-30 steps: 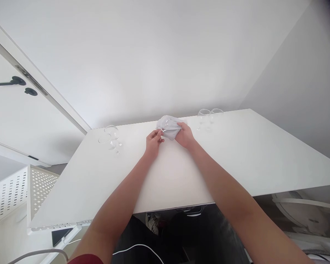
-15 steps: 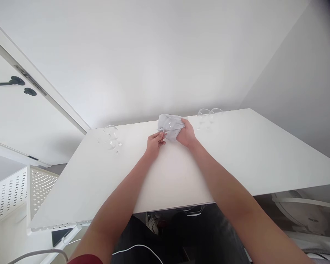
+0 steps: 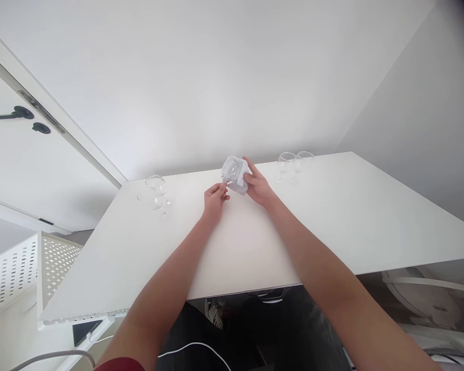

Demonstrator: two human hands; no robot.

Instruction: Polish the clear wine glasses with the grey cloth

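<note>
A slack pinch by the left hand (image 3: 214, 201) might have let the clear, round-bowled stemmed glass (image 3: 233, 169) drop, and a hard twist of the thin, pale grey cloth (image 3: 239, 189) by the right hand (image 3: 259, 187) might have snapped its stem. The left fingers were closed on the stem end; the bowl lay just beyond them, far and to the right. The right hand gripped the cloth around the bowl, above the far middle of the white, flat table (image 3: 247, 242).
</note>
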